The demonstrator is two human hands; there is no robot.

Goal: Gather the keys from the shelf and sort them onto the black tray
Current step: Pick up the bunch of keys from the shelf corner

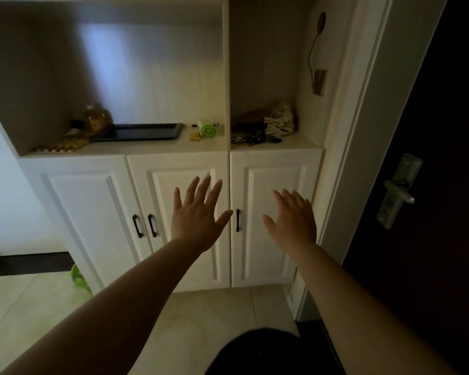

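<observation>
A dark bunch of keys [255, 138] lies on the shelf of the narrow right compartment, near its front edge. The black tray [146, 131] rests on the shelf of the wide left compartment, with nothing visible on it. My left hand [198, 217] is stretched out in front of the middle cupboard door, fingers spread, holding nothing. My right hand [293, 219] is raised before the right cupboard door, also spread and holding nothing. Both hands are well below the shelf and apart from the keys and the tray.
An amber bottle [96, 118] and a row of gold-coloured items [61, 147] sit left of the tray. A green roll [207, 129] and a small yellow packet [195, 136] lie to its right. Crumpled cloth [280, 119] sits behind the keys. A dark door with a metal handle [398, 190] stands at right.
</observation>
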